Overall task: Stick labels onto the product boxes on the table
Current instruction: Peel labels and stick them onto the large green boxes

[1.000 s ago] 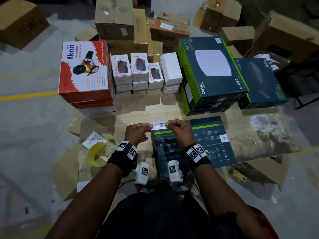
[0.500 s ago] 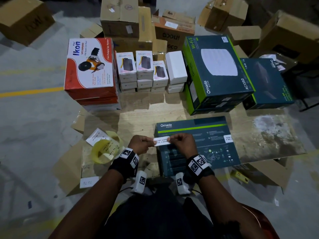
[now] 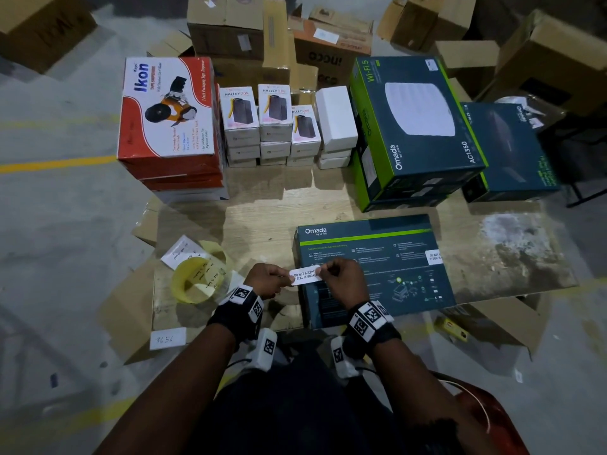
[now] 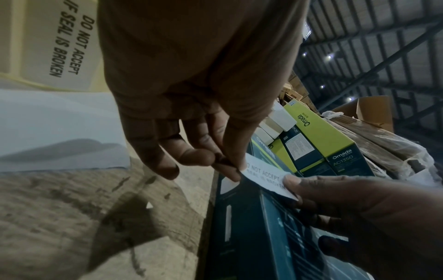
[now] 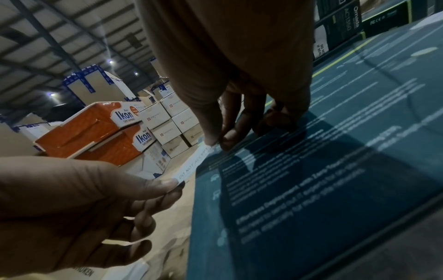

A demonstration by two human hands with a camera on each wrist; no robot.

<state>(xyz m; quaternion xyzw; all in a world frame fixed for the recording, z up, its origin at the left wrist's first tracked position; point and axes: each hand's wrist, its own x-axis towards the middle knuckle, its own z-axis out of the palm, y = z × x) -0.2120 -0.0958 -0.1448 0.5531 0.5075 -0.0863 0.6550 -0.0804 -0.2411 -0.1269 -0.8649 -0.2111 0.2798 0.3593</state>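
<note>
A white label printed "DO NOT ACCEPT IF SEAL IS BROKEN" is stretched between my two hands. My left hand pinches its left end and my right hand pinches its right end. It hangs just over the left edge of a dark teal Omada box lying flat on the table. In the left wrist view, thumb and forefinger of the left hand nip the label. The right wrist view shows the right hand holding the label low over the box. Another white label sits on the box's right edge.
A yellow label roll stands left of my hands, with a paper slip nearer. Red Ikon boxes, small white Halley boxes and stacked Omada boxes line the table's far side. Cardboard cartons lie on the floor around.
Both hands, still pinching the label, have moved it nearer to me, from the box's far left corner to about halfway along its left edge.
</note>
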